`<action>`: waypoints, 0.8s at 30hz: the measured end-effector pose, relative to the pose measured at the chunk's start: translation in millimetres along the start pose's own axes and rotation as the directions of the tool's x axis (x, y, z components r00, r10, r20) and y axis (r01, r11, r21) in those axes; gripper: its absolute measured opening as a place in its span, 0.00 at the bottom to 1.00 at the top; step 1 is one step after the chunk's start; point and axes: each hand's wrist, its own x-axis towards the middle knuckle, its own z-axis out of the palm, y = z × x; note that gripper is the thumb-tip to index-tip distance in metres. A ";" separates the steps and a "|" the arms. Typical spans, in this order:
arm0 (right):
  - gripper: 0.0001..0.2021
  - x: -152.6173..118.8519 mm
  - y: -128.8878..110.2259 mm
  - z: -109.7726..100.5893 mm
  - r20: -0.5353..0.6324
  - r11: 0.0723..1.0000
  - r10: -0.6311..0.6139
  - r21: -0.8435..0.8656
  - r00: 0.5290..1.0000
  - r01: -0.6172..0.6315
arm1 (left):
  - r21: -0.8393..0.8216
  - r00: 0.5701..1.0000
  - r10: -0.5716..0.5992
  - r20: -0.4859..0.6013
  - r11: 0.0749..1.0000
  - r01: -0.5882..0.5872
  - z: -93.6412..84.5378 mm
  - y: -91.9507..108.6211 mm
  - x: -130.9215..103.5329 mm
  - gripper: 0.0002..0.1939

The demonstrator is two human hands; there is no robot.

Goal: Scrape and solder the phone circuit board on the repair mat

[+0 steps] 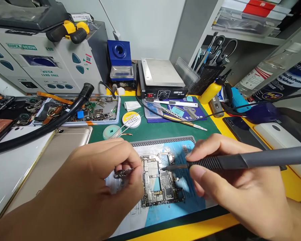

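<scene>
A phone circuit board (167,185) lies on a blue and white sheet (188,201) in front of me. My right hand (220,174) grips a black soldering iron (225,162) between thumb and fingers, its tip over the board's upper middle. At the board's left edge is my left hand (110,177), its fingers closed around a coil of braided wire (123,172); the wire's far end is hidden by the fingers.
Behind the sheet are a green spool (111,132), a yellow-and-white tin (131,119), tweezers and a blue pad. A hot-air station (47,63) and a hose (72,108) stand left. A heating plate (163,73) is at the back; a yellow bottle (210,92) stands right.
</scene>
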 end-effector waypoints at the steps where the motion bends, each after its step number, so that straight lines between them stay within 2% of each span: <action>1: 0.11 -0.1 3.5 -0.2 0.005 0.998 -0.056 -0.005 0.998 0.056 | -0.006 1.000 0.018 -0.004 1.000 -0.018 0.7 -1.9 -0.2 0.16; 3: 0.10 -0.3 11.5 -0.8 0.026 0.984 -0.176 -0.025 0.984 0.177 | -0.013 0.999 0.047 -0.018 0.999 -0.047 1.6 -4.0 -1.3 0.16; 5: 0.10 -1.1 19.0 -1.3 0.033 0.954 -0.285 -0.087 0.958 0.287 | 0.008 1.000 0.021 -0.011 1.000 -0.021 1.4 -2.9 -2.4 0.17; 9: 0.08 -3.7 26.6 -0.8 0.005 0.907 -0.377 -0.199 0.926 0.370 | 0.034 0.994 -0.099 0.053 0.995 0.097 1.3 2.6 -0.4 0.10; 11: 0.08 -4.2 27.2 -1.3 0.017 0.898 -0.390 -0.213 0.921 0.384 | 0.033 0.988 -0.135 0.074 0.991 0.133 3.3 3.0 2.9 0.06; 16: 0.09 -3.7 25.7 -4.3 0.050 0.882 -0.415 -0.222 0.908 0.415 | 0.031 0.983 -0.163 0.085 0.986 0.161 10.4 -1.2 10.4 0.06; 24: 0.08 -3.0 14.4 2.4 -0.025 0.930 -0.323 -0.194 0.946 0.312 | 0.019 0.983 -0.162 0.090 0.987 0.161 12.3 -2.1 12.2 0.06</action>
